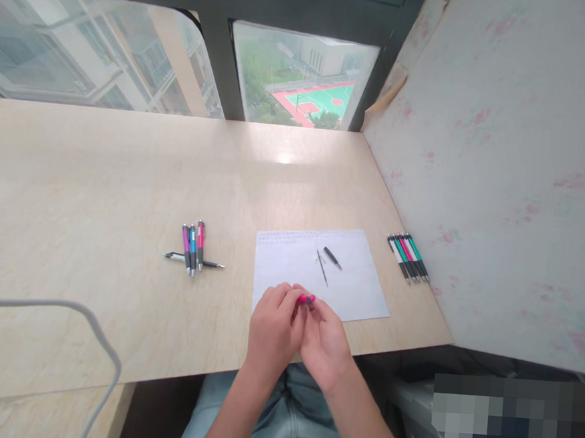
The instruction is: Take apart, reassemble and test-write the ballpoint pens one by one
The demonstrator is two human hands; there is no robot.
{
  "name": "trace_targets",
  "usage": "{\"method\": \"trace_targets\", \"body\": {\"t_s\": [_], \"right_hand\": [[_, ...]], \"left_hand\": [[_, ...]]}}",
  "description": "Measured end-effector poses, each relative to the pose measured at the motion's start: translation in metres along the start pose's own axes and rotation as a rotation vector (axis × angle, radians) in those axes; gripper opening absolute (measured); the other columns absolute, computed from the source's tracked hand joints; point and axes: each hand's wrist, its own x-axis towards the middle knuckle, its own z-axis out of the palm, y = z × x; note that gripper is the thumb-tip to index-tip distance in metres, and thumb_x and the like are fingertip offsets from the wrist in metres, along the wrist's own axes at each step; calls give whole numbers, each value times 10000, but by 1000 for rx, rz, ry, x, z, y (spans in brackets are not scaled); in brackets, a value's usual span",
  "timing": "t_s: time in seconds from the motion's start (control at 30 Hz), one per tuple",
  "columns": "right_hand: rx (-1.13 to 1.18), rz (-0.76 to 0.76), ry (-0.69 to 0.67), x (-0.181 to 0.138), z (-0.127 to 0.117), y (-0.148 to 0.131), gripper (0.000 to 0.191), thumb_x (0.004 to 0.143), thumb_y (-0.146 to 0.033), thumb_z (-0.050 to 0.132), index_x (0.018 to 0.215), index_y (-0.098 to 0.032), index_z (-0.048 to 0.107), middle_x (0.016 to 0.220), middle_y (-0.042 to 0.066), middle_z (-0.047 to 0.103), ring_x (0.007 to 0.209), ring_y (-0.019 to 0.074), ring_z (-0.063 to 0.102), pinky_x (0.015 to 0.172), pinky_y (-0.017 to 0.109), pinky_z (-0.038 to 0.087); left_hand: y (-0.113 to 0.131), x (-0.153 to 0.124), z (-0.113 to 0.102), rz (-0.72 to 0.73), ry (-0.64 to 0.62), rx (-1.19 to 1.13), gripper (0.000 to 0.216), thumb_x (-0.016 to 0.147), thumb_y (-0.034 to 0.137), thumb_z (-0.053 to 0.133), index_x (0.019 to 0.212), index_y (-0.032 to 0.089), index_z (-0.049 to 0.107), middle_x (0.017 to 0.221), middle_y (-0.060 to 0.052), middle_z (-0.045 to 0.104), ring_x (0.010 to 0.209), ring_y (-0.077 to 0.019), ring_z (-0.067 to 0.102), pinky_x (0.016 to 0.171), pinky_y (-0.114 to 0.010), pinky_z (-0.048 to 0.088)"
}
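Observation:
My left hand (275,328) and my right hand (324,341) meet at the table's near edge, fingers pinched together on a small pink pen part (306,299). They hover over the front edge of a white sheet of paper (358,287). On the sheet lie a thin pen refill (322,268) and a short black pen tip piece (332,257), with a tiny spring-like bit beside them. How much of the pink part is hidden inside my fingers I cannot tell.
Several coloured click pens (193,247) lie in a small pile left of the sheet, on the beige tabletop (99,185). A row of several pens (409,256) sits at the right by a pale partition wall (500,180). A grey cable (89,325) curves at the front left. Windows lie beyond the table.

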Motion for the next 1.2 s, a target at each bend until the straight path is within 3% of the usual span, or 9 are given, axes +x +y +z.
{"method": "trace_targets", "body": {"t_s": [0.13,0.27,0.47,0.6,0.7,0.8,0.87,1.0,1.2], "right_hand": [[-33,-56,-20,-5,-4,0,206,816,-271,664,985,-168,717,1046,76,718,1043,223,645,864,353,548],[-97,-114,25,-8,-11,-4,307,799,-267,711,1093,-183,676,1042,71,719,992,198,656,864,328,519],[-212,-96,-41,-12,-13,-10,200,822,-321,699,957,-175,706,939,55,704,705,114,577,555,204,426],[-302,-116,-73,-18,-12,-12,229,803,-323,719,983,-181,706,989,61,692,677,111,530,513,205,364],[-337,-120,-52,-19,-14,-9,209,803,-360,717,924,-191,689,830,20,662,645,107,507,532,208,359],[-404,-149,-19,-20,-15,2,216,819,-391,701,890,-190,666,715,-16,598,610,99,474,550,212,357],[-431,-156,-13,-21,-14,11,236,838,-415,674,882,-184,656,683,-25,564,585,95,444,537,216,339],[-472,-167,3,-23,-11,23,257,848,-438,648,874,-182,643,666,-30,540,568,96,423,520,221,322],[-753,-384,59,-19,-16,17,215,826,-408,655,861,-196,636,717,-16,603,625,125,518,579,242,408]], "left_hand": [[3,0,3,-4,23,74,76,780,243,709,710,246,680,718,-34,560,723,-206,453,709,-307,350],[0,-4,1,20,81,54,58,806,233,683,751,240,699,697,-14,543,658,-181,451,634,-290,343],[-2,-9,9,-12,144,-138,98,788,215,700,862,239,759,948,-61,632,918,-234,560,834,-324,419],[-1,-11,15,-114,114,-284,80,788,217,701,851,226,749,966,-64,663,930,-233,571,841,-315,425],[-1,-14,16,-171,162,-377,318,753,207,742,1067,237,706,980,-56,692,849,-200,590,796,-299,438],[-3,-17,14,-198,286,-415,678,728,194,771,1344,272,498,910,-27,712,723,-161,593,721,-279,451],[-4,-18,12,-199,323,-375,678,734,212,770,1345,266,480,855,-14,706,690,-151,596,675,-261,453],[-5,-17,7,-248,251,-399,444,755,267,755,1163,222,587,821,-34,709,684,-162,633,619,-247,470],[-5,-13,1,-266,173,-478,547,785,297,724,1287,235,516,911,-68,737,761,-181,658,689,-278,496]]}}
